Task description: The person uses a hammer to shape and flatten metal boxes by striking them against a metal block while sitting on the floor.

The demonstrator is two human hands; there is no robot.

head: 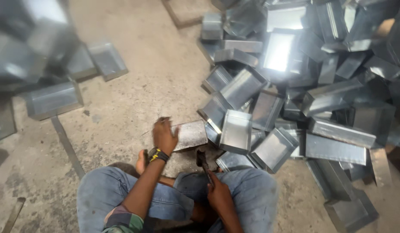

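Note:
I sit on a concrete floor with my knees spread, in blue jeans. My left hand (pixel 164 135), with a black and yellow wristband, rests on the left end of a flat grey metal piece (pixel 190 134) lying in front of me. My right hand (pixel 218 192) grips the handle of a small hammer (pixel 203 160), whose dark head hangs just below that metal piece. A bare foot shows under my left wrist.
A big heap of shiny sheet-metal trays (pixel 295 77) fills the right half of the floor. Several more trays (pixel 53 100) lie at the left, blurred. A thin metal strip (pixel 67 146) lies on the concrete at lower left.

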